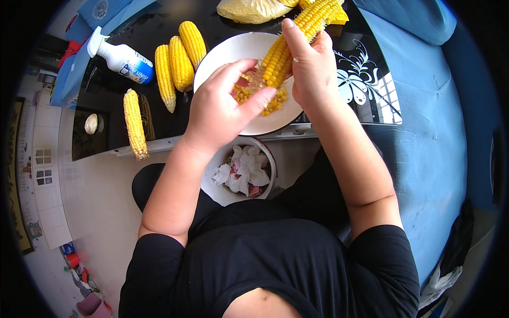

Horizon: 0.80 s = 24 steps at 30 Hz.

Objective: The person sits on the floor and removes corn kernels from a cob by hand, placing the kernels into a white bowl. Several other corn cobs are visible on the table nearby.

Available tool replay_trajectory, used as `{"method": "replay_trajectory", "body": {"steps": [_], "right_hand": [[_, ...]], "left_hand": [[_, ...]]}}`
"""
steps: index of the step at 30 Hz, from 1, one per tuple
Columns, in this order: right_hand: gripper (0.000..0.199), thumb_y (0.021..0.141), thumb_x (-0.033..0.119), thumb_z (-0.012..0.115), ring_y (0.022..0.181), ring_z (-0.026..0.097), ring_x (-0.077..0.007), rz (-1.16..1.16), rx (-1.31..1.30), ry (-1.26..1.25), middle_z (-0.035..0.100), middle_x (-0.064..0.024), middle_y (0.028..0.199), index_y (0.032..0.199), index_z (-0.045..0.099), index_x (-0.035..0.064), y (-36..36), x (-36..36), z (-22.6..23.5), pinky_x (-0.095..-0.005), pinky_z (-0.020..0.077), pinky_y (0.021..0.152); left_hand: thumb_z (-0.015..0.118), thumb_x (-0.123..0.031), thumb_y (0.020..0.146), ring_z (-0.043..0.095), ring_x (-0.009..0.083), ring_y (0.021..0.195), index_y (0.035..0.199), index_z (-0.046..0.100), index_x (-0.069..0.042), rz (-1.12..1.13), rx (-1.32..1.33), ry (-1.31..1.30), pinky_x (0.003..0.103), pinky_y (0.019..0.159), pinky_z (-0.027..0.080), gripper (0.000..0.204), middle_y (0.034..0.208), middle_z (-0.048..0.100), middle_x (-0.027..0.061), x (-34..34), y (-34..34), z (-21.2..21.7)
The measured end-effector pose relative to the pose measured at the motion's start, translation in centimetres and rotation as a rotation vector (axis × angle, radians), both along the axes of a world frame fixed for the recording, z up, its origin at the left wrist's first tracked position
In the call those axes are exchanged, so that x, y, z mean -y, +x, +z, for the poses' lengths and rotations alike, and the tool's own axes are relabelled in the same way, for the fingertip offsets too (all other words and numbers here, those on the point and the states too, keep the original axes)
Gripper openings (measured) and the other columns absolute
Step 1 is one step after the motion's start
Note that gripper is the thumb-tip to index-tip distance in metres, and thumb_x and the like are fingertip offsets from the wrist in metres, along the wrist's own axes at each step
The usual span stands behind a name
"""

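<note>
My right hand [313, 69] grips a yellow corn cob [297, 40], held tilted over a white plate [222, 55]. The cob's lower end is stripped bare. My left hand [220, 108] is at that lower end, with the thumb pressed against the kernels. Loose yellow kernels [275, 103] lie on the plate under the cob.
Three whole cobs [177, 66] lie left of the plate on the black glass table [106, 122], and another cob [134, 124] near its front edge. A white spray bottle [122, 58] lies beyond them. A bin [241, 169] with crumpled tissue stands below the table edge. A blue sofa [429, 132] is on the right.
</note>
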State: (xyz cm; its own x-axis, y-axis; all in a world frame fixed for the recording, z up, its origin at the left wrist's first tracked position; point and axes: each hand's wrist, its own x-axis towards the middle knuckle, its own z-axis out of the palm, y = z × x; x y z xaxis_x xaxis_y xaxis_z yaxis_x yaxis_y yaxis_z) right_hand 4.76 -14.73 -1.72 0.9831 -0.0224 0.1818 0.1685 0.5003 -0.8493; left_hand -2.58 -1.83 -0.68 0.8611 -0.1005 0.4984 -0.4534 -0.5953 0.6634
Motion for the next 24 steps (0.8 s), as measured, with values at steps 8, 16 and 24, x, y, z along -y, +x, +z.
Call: {"method": "replay_trajectory", "body": {"steps": [8,16,24], "right_hand": [[0.035,0.080,0.022,0.064,0.078,0.053,-0.0111,0.024,0.006,-0.004,0.053,-0.0044,0.089,0.102,0.044,0.0039,-0.20,0.10,0.07,-0.0274,0.0452,0.065],[0.036,0.080,0.023,0.064,0.079,0.053,-0.0115,-0.005,-0.004,0.009,0.053,-0.0050,0.090,0.102,0.043,0.0040,0.04,-0.18,-0.21,-0.0272,0.0452,0.066],[0.037,0.081,0.022,0.063,0.078,0.053,-0.0115,0.017,-0.001,-0.001,0.053,-0.0049,0.090,0.105,0.042,0.0039,0.00,-0.03,-0.13,-0.0267,0.0451,0.062]], "left_hand": [[0.062,-0.011,0.075,0.060,0.0249,0.076,0.103,0.055,0.007,-0.035,0.021,0.143,0.030,0.069,0.049,0.033,0.088,0.060,0.0172,0.12,-0.17,0.40],[0.053,-0.004,0.076,0.061,0.0287,0.075,0.101,0.057,0.007,-0.043,0.077,0.120,0.031,0.070,0.049,0.028,0.088,0.061,0.0203,-0.67,0.22,-0.07],[0.054,-0.013,0.083,0.062,0.0247,0.079,0.104,0.055,0.006,-0.034,-0.050,-0.027,0.029,0.071,0.049,0.028,0.089,0.062,0.0186,-0.25,0.39,-0.40]]}}
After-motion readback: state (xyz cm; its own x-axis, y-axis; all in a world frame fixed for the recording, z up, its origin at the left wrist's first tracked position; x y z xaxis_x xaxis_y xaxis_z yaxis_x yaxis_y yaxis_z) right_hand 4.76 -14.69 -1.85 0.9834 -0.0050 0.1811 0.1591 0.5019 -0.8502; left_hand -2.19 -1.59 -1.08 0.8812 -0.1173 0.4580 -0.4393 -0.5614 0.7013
